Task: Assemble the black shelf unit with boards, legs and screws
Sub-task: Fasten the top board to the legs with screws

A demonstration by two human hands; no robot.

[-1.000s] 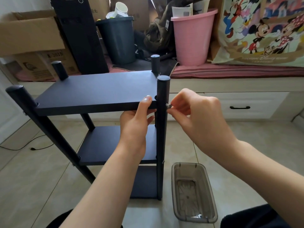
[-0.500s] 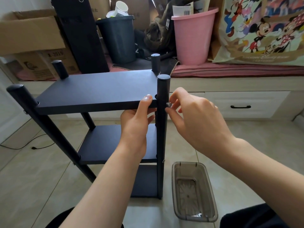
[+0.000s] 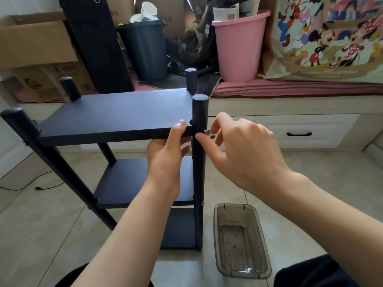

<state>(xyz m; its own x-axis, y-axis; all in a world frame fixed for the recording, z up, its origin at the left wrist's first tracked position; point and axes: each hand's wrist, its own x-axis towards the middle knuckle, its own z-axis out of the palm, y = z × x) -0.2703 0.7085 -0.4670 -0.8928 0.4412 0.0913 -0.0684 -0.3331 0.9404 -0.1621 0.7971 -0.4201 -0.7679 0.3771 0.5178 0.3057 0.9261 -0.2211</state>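
The black shelf unit stands on the floor with a top board [image 3: 124, 112], a middle board [image 3: 145, 179] and a bottom board [image 3: 180, 228] between four round legs. My left hand [image 3: 165, 160] grips the top board's front edge beside the front right leg [image 3: 199, 183], thumb on top. My right hand [image 3: 244, 150] is at the right side of that leg. Its thumb and fingers curl round a small silver screw [image 3: 206, 131] that sticks out of the leg at top-board height.
A smoky plastic tray [image 3: 242, 274] with small hardware inside sits on the tile floor right of the shelf. Behind are a low drawer cabinet [image 3: 300, 129], a pink bucket [image 3: 238, 48], a dark bin [image 3: 145, 48] and cardboard boxes [image 3: 35, 38]. A cable [image 3: 37, 187] lies at the left.
My right hand's fingers have shifted round the screw, with the thumb now lower and the screw head showing. My left hand keeps its hold on the top board.
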